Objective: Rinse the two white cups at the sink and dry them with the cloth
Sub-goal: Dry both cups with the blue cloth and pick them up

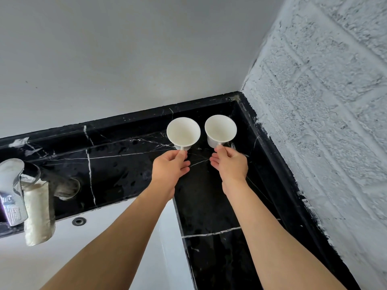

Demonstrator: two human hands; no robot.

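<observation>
Two white cups stand upright on the black marble worktop [117, 164], in the back corner just right of frame centre. The left cup [183, 132] and the right cup [220, 129] sit just beside each other, with a narrow gap between their rims. Both openings face the camera and the interiors appear empty.

The left hand [170, 165] reaches in from the lower left of the frame. Its fingers [182, 154] are pinched closed on the handle at the base of the left cup. The right hand [230, 164] reaches in from the lower right. Its fingers [221, 150] are likewise closed on the handle of the right cup. It cannot be told whether either cup is lifted clear of the worktop or resting on it.

The white sink basin [159, 237] occupies the lower centre and lower left of the frame, under the left forearm. An overflow hole [79, 221] shows in its back wall. A chrome tap [11, 191] stands at the left edge of the frame. A pale, rolled cloth-like item [37, 210] hangs just beside the tap; its exact nature cannot be told.

A plain grey wall [125, 59] fills the upper left of the frame. A white-painted brick wall [324, 101] fills the right side and meets the worktop upstand at the corner behind the cups.
</observation>
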